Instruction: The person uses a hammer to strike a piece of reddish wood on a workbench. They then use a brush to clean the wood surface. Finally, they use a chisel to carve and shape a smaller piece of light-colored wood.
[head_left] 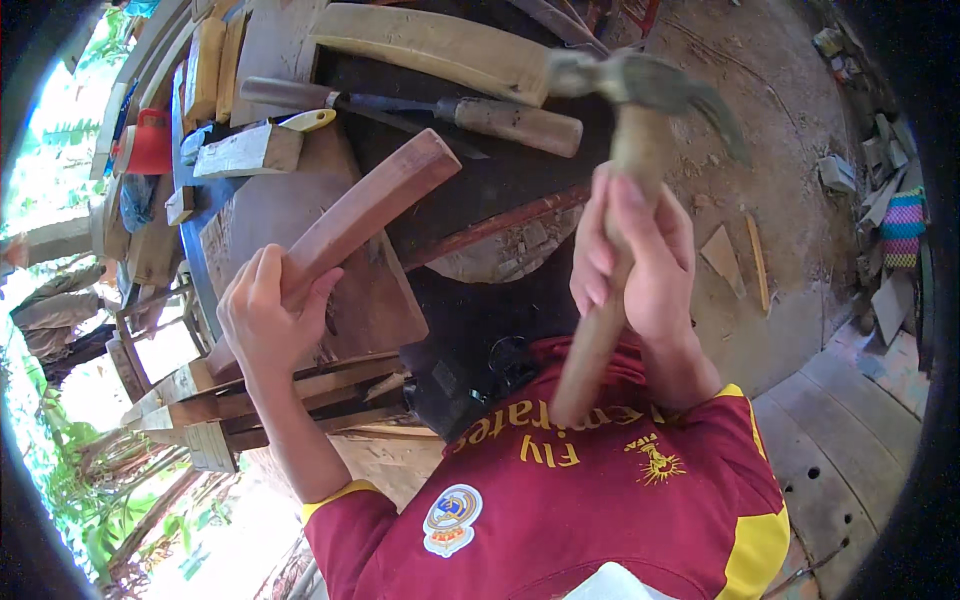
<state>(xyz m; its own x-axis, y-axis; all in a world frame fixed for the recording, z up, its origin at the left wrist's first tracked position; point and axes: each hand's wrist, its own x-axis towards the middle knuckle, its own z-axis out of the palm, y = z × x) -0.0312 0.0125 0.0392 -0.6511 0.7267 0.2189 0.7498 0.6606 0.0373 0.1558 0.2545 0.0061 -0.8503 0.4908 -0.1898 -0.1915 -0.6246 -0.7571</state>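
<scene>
My left hand point(268, 305) is wrapped round a reddish-brown wooden bar point(378, 192), which slants up to the right over a flat board point(365, 310). In my right hand point(650, 260) is a claw hammer point(638, 140), gripped by its wooden handle and raised in front of my chest. Its head is slightly blurred, with the claw toward the right. Beyond the bar lie a tool with a thick wooden handle point(515, 122) and another wooden-handled tool point(285, 93), both resembling chisels. A curved pale wooden piece point(430, 45) lies behind them, its right end close to the hammer head in view.
At the left of the bench sit a pale wood block point(248, 150), a yellow-handled item point(308, 121) and a red container point(150, 142). Split timber point(300, 395) juts out beneath my left forearm. Offcuts point(723, 260) lie on the ground at the right.
</scene>
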